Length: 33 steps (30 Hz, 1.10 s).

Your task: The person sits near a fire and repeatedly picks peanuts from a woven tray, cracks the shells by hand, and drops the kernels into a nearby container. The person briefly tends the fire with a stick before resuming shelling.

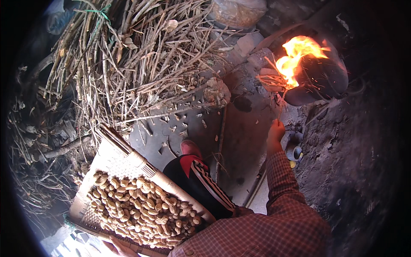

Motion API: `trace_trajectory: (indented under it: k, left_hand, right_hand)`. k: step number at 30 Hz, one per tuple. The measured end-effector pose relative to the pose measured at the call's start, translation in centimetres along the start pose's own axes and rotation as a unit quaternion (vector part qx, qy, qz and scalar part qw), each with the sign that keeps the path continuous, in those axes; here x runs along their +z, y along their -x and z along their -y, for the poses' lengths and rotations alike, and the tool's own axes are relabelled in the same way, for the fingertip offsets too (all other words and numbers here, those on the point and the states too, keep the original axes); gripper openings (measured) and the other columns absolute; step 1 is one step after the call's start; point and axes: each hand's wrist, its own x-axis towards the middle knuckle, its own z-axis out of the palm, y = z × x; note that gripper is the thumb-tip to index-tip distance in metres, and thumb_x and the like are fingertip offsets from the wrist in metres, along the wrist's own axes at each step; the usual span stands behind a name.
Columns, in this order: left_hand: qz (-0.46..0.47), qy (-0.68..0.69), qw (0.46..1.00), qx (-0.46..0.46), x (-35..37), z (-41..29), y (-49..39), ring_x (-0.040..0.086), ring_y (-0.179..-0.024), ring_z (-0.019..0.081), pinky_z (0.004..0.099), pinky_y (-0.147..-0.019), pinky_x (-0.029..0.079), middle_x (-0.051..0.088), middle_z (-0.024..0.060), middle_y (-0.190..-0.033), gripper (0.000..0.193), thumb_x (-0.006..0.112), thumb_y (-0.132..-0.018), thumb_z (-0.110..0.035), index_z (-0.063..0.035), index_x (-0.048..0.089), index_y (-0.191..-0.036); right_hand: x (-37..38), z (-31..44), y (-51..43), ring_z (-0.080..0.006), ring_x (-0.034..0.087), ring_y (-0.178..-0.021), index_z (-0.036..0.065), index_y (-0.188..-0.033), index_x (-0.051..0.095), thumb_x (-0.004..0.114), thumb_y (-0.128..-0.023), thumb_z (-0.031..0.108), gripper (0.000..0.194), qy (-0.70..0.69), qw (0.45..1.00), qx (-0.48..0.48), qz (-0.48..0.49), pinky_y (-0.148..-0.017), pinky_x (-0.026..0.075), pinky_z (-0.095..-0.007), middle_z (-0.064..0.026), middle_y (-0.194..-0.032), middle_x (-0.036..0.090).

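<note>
My right hand (276, 132) grips the near end of a thin stick (280, 110). The stick reaches up to burning twigs (272, 80) at the fire. Bright flames (299, 54) rise there against a dark, rounded pot-like shape (321, 80), and sparks fly in front of it. At the lower left, my left hand (120, 247) holds the rim of a woven bamboo basket (183, 189), partly cut off by the frame's edge. Many unshelled peanuts (138, 208) fill the basket, which lies tilted beside my leg (199, 180).
A big heap of dry sticks (128, 64) spreads over the upper left, with a green tie (101, 13) on one bundle. A plastic-covered container (239, 13) stands behind it. Peanut shells litter the floor (205, 128). A small pale container (294, 152) sits beside my right forearm.
</note>
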Motion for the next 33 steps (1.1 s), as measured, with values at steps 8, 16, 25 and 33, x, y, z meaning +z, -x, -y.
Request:
trace_trajectory:
  k: [8, 16, 25, 33]
  left_hand:
    - [-0.002, -0.002, 1.0, 0.0, 0.0, -0.2, 0.1, 0.052, -0.122, 0.0288, 0.0404, -0.104, 0.043, 0.049, 0.0208, -0.14, 0.054, 0.059, -0.097, -0.02, 0.0026, 0.04, -0.143]
    - [-0.013, -0.021, 1.0, -0.012, -0.8, -0.4, 0.2, 0.052, -0.121, 0.0289, 0.0404, -0.104, 0.043, 0.049, 0.0209, -0.139, 0.054, 0.059, -0.097, -0.02, 0.0028, 0.041, -0.142]
    - [0.051, 0.009, 0.999, 0.017, -2.0, -0.6, 0.2, 0.05, -0.125, 0.0261, 0.0392, -0.104, 0.042, 0.046, 0.0181, -0.143, 0.054, 0.051, -0.1, -0.017, -0.0027, 0.031, -0.148]
    - [0.062, -0.016, 0.998, 0.01, -0.8, -1.7, 1.9, 0.044, -0.131, 0.0296, 0.0438, -0.109, 0.037, 0.038, 0.0212, -0.148, 0.057, 0.049, -0.101, -0.021, -0.0001, 0.025, -0.149]
  right_hand:
    - [2.5, 0.3, -4.1, -0.0323, 0.065, -0.074, -0.003, -0.091, 0.069, 0.056, -0.094, 0.026, 0.032, 0.047, 0.997, -0.009, -0.053, -0.069, 0.05, -0.0413, -0.0201, -0.082, 0.068]
    - [6.2, 3.1, -10.5, -0.0304, 0.064, -0.09, -0.002, -0.111, 0.059, 0.067, -0.087, 0.019, 0.033, -0.006, 0.986, -0.165, -0.032, -0.082, 0.05, -0.0423, -0.0166, -0.098, 0.065]
    - [10.1, 2.9, 14.2, -0.0314, 0.064, -0.085, 0.003, -0.102, 0.062, 0.065, -0.088, 0.009, 0.016, -0.036, 0.871, -0.229, 0.433, -0.076, 0.053, -0.038, -0.017, -0.096, 0.062]
    - [17.7, 9.7, 19.3, -0.0371, 0.059, -0.101, 0.002, -0.11, 0.061, 0.062, -0.084, 0.007, 0.026, 0.013, 0.779, -0.574, 0.252, -0.089, 0.049, -0.044, -0.0175, -0.106, 0.061]
